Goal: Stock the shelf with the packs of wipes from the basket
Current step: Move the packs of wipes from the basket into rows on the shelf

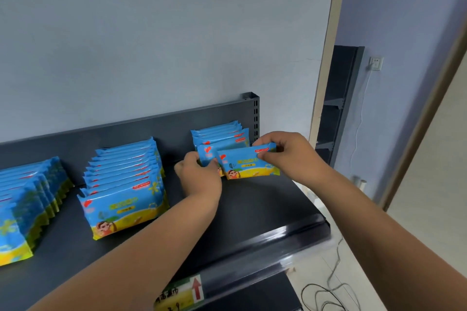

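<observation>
A blue and yellow pack of wipes (pixel 246 164) stands upright at the front of the right-hand row (pixel 219 135) on the dark grey shelf (pixel 252 209). My right hand (pixel 285 153) pinches the pack's top right corner. My left hand (pixel 199 175) grips the left edges of the front packs in that row. The basket is out of sight.
Two longer rows of upright packs stand on the shelf, one in the middle (pixel 126 184) and one at the far left (pixel 22 207). A price label (pixel 180 294) hangs on the shelf's front rail. Cables (pixel 326 293) lie on the floor at the right, beside a doorway.
</observation>
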The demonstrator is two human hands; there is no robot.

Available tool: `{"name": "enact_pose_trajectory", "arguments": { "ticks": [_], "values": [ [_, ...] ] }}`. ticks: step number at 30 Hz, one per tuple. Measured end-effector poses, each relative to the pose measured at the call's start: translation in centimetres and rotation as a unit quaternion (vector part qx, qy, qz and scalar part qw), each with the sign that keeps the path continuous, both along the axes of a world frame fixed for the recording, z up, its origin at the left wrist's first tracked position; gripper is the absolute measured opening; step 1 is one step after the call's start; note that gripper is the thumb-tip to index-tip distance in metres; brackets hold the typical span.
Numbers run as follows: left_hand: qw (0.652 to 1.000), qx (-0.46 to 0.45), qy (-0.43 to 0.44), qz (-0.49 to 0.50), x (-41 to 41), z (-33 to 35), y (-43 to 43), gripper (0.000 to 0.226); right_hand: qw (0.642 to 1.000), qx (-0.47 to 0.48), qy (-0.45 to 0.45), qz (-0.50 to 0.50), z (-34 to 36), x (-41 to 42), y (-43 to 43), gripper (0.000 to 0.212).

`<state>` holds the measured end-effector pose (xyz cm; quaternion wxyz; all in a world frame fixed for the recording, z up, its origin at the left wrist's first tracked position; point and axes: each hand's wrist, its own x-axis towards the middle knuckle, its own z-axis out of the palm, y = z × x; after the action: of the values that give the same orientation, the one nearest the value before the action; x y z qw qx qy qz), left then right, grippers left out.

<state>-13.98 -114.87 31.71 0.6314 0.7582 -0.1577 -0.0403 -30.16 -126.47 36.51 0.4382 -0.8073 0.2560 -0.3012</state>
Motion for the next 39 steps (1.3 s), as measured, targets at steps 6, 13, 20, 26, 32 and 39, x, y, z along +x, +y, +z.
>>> {"name": "enact_pose_trajectory", "arguments": {
  "ticks": [6, 13, 20, 26, 32, 39],
  "values": [
    [0.998, -0.028, 0.049, -0.013, 0.2, 0.2, 0.3, 0.008, 0.993, -0.115, 0.030, -0.025, -0.4, 2.7, -0.5, 0.021],
    [0.989, -0.073, 0.096, -0.088, 0.0, 1.0, 1.0, 0.022, 0.971, -0.215, 0.069, -0.081, -1.0, 5.6, -0.8, 0.022],
    [0.988, -0.062, 0.100, -0.102, -0.1, 1.2, 1.0, 0.029, 0.974, -0.189, 0.063, -0.104, -1.6, 6.0, -0.5, 0.047],
    [0.990, -0.034, 0.080, -0.114, -0.6, 1.5, 1.0, 0.037, 0.993, -0.035, 0.061, -0.097, -1.9, 6.2, -1.6, 0.053],
    [0.993, 0.039, 0.017, -0.112, -0.9, 1.3, 1.3, 0.040, 0.996, -0.028, 0.078, -0.017, -2.4, 6.0, -1.5, 0.043],
    [0.995, 0.063, -0.003, -0.073, -1.9, 1.6, 1.5, 0.021, 0.996, -0.030, 0.085, -0.006, -2.3, 5.4, -1.7, 0.036]
  ]
}}
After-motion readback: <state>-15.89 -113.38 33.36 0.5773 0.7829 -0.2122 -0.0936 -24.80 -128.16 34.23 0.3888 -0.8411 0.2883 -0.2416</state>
